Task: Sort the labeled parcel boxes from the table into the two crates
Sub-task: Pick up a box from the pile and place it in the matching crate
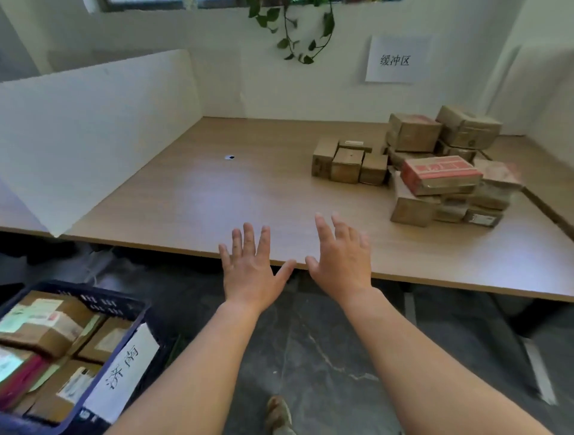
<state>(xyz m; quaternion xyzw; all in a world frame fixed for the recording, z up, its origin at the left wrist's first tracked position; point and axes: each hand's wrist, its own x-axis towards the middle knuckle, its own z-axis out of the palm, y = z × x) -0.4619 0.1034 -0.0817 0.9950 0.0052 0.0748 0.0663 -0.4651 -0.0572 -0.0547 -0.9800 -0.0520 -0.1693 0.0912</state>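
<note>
Right now my left hand [251, 273] and right hand [341, 264] hover spread wide and empty over the counter's [217, 201] near edge. The parcel boxes [414, 133] sit heaped far right. Tugging a lower one could topple the tilted red-printed box [441, 174]. I see only one crate [102, 299], lower left, so a mis-sort is possible.

Before me a wooden table [217, 192], white walls [279, 90], white partition [93, 124] at left, trailing vine [328, 24] (below a window [155, 3]), dark veined floor [326, 357].

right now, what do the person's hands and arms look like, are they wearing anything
Nothing worn shows. The left hand and right hand are bare: no gloves, rings or watch. The left forearm and right forearm are bare too, with no sleeve in view.
</note>
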